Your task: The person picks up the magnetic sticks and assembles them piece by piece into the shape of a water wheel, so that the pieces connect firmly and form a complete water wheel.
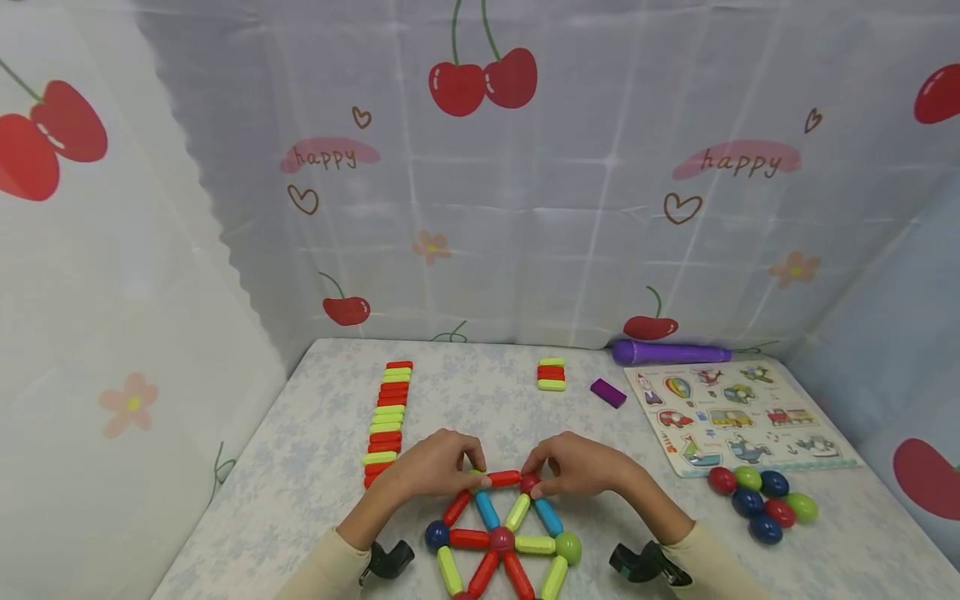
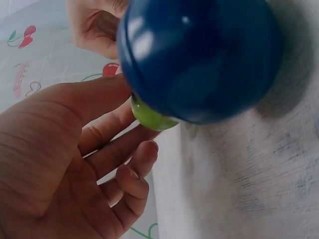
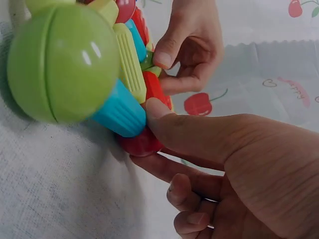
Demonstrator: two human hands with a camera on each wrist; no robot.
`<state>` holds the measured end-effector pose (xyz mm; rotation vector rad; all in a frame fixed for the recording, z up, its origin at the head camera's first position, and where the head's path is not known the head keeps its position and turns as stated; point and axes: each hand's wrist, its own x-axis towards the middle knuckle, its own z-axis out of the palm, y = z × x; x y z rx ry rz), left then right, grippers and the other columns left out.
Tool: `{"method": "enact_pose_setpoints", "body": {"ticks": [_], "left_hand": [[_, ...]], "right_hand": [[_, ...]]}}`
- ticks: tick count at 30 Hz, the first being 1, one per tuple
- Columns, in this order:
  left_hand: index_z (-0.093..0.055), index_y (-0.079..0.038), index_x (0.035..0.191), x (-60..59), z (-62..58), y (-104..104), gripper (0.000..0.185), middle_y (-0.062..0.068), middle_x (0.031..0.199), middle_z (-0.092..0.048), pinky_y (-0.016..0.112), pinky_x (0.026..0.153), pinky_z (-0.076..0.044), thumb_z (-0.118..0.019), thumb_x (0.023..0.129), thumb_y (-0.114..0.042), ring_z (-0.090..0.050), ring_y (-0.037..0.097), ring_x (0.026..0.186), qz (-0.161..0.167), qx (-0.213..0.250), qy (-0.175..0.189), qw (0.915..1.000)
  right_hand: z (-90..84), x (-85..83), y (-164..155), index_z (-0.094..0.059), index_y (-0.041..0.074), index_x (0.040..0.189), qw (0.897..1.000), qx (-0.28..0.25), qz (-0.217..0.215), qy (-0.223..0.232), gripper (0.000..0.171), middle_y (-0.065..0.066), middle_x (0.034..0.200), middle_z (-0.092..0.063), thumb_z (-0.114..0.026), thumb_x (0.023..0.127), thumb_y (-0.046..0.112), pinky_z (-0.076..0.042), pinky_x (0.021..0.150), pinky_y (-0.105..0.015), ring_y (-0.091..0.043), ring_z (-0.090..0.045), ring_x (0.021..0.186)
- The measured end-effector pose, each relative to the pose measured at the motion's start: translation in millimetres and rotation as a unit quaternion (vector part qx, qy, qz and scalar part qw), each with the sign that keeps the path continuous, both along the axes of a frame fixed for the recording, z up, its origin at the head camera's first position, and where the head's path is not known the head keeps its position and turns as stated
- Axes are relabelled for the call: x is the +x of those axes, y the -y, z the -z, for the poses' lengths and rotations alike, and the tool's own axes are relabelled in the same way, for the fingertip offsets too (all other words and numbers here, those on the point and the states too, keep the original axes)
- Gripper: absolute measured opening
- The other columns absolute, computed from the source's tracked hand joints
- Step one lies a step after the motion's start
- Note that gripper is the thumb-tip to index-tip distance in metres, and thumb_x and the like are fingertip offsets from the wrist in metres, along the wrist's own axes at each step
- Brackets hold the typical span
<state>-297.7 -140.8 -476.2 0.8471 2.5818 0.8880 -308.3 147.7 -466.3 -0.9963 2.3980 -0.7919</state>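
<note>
A flat, wheel-like frame of coloured rods and balls lies on the table around a central red ball (image 1: 502,539). At its far side my left hand (image 1: 433,465) pinches a green ball (image 2: 149,117) between thumb and fingers. My right hand (image 1: 583,467) pinches a dark red ball (image 3: 138,144) at the other far corner. Between the two hands a red rod (image 1: 504,478) joins these corners. Blue rods (image 1: 487,510) and yellow-green rods run inward and along the sides. A dark blue ball (image 1: 437,535) marks the left corner, a green ball (image 1: 568,547) the right.
Left of the frame runs a column of red and yellow-green rods (image 1: 386,417). Farther back lie a short stack of rods (image 1: 551,374), a purple block (image 1: 608,393) and a purple tube (image 1: 671,353). A picture board (image 1: 651,398) and several loose balls (image 1: 765,529) are at right.
</note>
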Motion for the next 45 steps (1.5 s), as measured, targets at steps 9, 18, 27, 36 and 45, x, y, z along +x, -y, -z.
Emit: {"method": "enact_pose_setpoints", "body": {"ticks": [9, 18, 27, 36, 45], "left_hand": [[-0.086, -0.018, 0.112, -1.6, 7.3, -4, 0.016, -0.015, 0.090, -0.077, 0.020, 0.053, -0.037, -0.081, 0.099, -0.025, -0.046, 0.004, 0.052, 0.005, 0.021, -0.008, 0.9997], [-0.087, -0.013, 0.109, -2.5, 7.3, -4, 0.014, -0.013, 0.091, -0.078, 0.019, 0.055, -0.041, -0.082, 0.098, -0.019, -0.052, 0.002, 0.056, 0.016, 0.042, -0.003, 0.9990], [-0.086, -0.013, 0.109, -2.5, 7.4, -3, 0.013, -0.016, 0.084, -0.073, 0.019, 0.054, -0.040, -0.081, 0.098, -0.018, -0.050, 0.002, 0.056, 0.030, 0.053, 0.013, 0.9980], [-0.086, -0.013, 0.108, -3.9, 8.2, -5, 0.011, -0.016, 0.081, -0.070, 0.018, 0.055, -0.040, -0.081, 0.098, -0.017, -0.050, 0.002, 0.057, 0.046, 0.048, 0.022, 0.9975], [-0.085, -0.015, 0.106, -2.4, 7.6, -7, 0.009, -0.016, 0.087, -0.071, 0.019, 0.057, -0.042, -0.081, 0.098, -0.016, -0.050, 0.002, 0.060, 0.054, 0.038, 0.010, 0.9978]], "right_hand": [[1.9, -0.9, 4, -0.081, 0.014, 0.118, 1.000, 0.001, 0.021, -0.013, 0.026, 0.014, 0.097, -0.073, -0.085, 0.095, 0.025, -0.043, 0.059, -0.022, -0.005, -0.052, 0.066], [1.0, 0.1, 5, -0.081, 0.015, 0.116, 1.000, -0.006, 0.017, -0.016, 0.023, 0.015, 0.088, -0.069, -0.084, 0.095, 0.024, -0.041, 0.059, -0.021, -0.004, -0.051, 0.066], [6.3, 1.0, 6, -0.077, 0.018, 0.108, 1.000, -0.017, 0.017, -0.014, 0.019, 0.013, 0.084, -0.065, -0.084, 0.091, 0.020, -0.041, 0.057, -0.021, -0.003, -0.050, 0.063], [12.7, 0.1, 7, -0.069, 0.019, 0.104, 1.000, -0.017, 0.007, 0.002, 0.022, 0.009, 0.087, -0.063, -0.082, 0.087, 0.016, -0.046, 0.065, -0.023, -0.003, -0.053, 0.072], [14.0, -1.1, 5, -0.069, 0.019, 0.105, 1.000, -0.026, -0.007, 0.005, 0.020, 0.009, 0.086, -0.062, -0.080, 0.088, 0.017, -0.045, 0.066, -0.022, -0.003, -0.052, 0.074]]}}
